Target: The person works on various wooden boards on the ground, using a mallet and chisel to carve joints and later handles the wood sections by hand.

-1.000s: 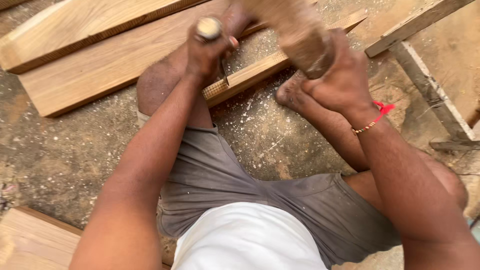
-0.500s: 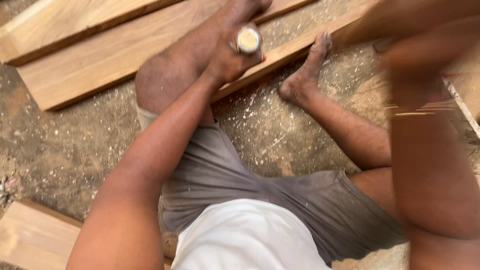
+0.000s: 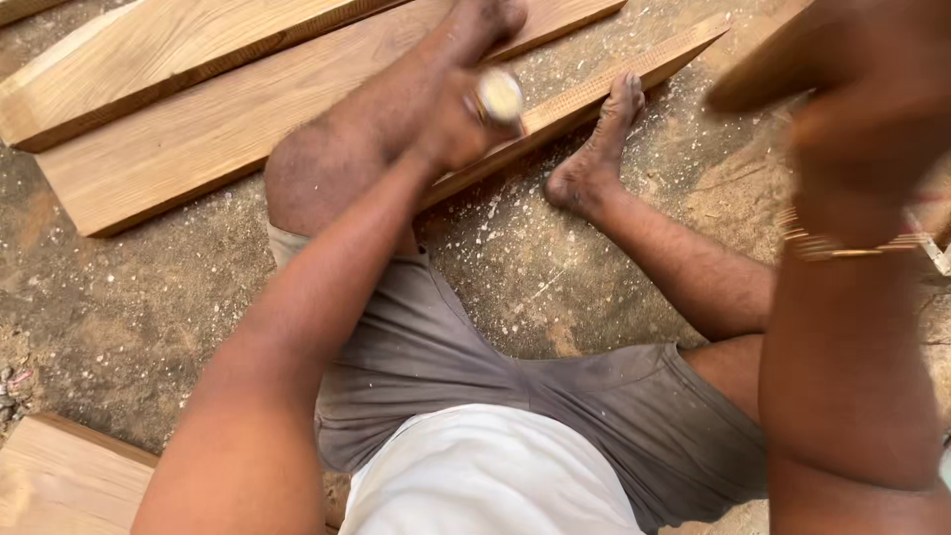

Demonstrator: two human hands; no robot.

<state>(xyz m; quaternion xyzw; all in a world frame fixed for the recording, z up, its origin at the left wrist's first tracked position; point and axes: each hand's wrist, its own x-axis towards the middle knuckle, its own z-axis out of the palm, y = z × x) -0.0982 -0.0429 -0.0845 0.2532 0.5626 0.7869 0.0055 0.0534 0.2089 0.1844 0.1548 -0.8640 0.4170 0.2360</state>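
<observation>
Fingers of my left hand are wrapped tight around a chisel, only its pale round butt end showing, at about twelve o'clock from my lap. My right hand, up at two o'clock, is blurred; it seems closed on a wooden mallet, though I cannot tell the grip for sure. Beyond the chisel, the narrow plank lies under it, my bare foot just beside. Farther, at eleven o'clock, lie wide boards on the dusty ground.
</observation>
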